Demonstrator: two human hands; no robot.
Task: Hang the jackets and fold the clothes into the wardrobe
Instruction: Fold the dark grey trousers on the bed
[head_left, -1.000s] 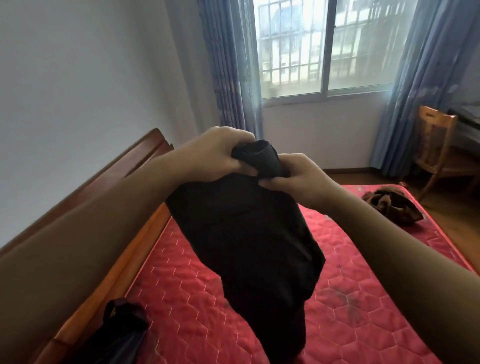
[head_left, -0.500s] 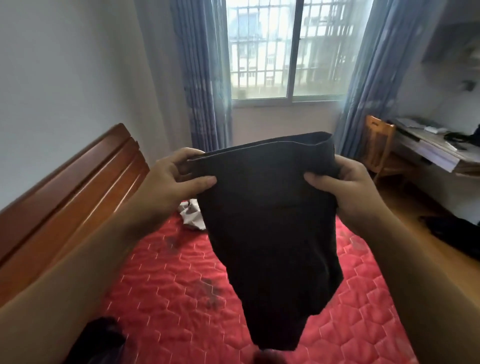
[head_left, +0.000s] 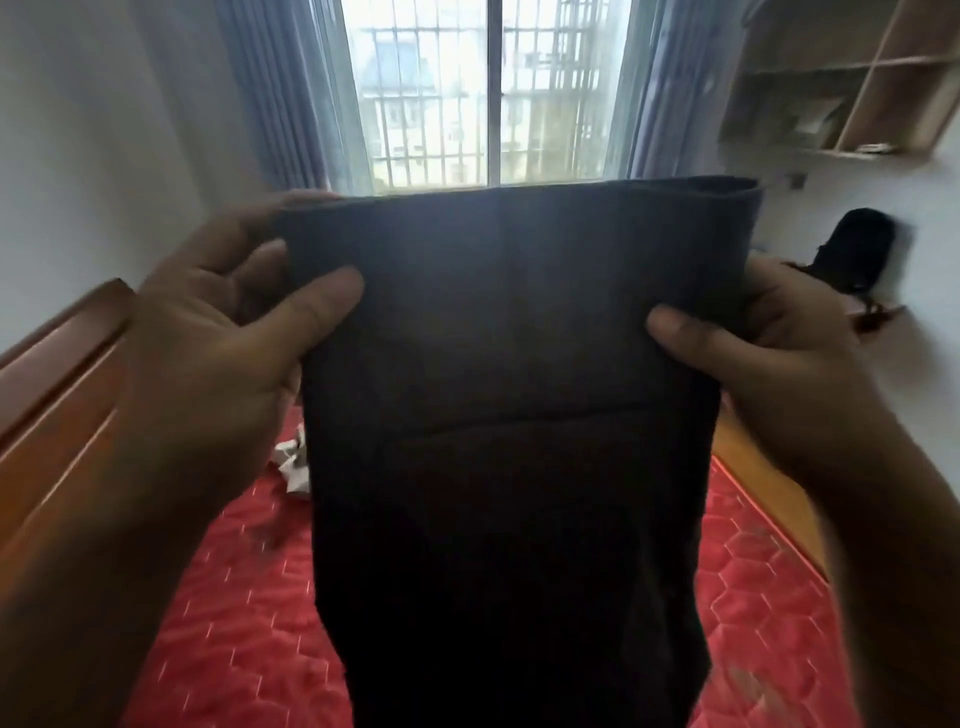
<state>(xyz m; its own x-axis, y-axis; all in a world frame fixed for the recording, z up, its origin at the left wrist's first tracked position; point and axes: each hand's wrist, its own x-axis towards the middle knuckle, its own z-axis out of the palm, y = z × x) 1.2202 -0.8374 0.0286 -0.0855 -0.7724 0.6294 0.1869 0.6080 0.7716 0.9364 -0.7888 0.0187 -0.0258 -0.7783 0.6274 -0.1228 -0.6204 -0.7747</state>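
A black garment (head_left: 509, 415) hangs stretched out flat in front of me, above the red quilted bed (head_left: 234, 623). My left hand (head_left: 223, 353) pinches its upper left edge, thumb in front. At the upper right edge my right hand (head_left: 779, 364) grips it the same way. The top hem runs straight between the two hands, and the cloth falls below the frame. A small white crumpled garment (head_left: 293, 460) lies on the bed behind the black one, partly hidden. No wardrobe is in view.
A wooden headboard (head_left: 57, 374) runs along the left wall. Straight ahead is a barred window (head_left: 488, 93) with blue curtains. A wooden wall shelf (head_left: 857, 78) hangs at upper right, and a black object (head_left: 857, 254) sits below it. Wooden floor (head_left: 763, 478) lies right of the bed.
My hands have pulled apart and risen, spreading the bunched black garment wide and flat. The view has swung right, showing the wall shelf.
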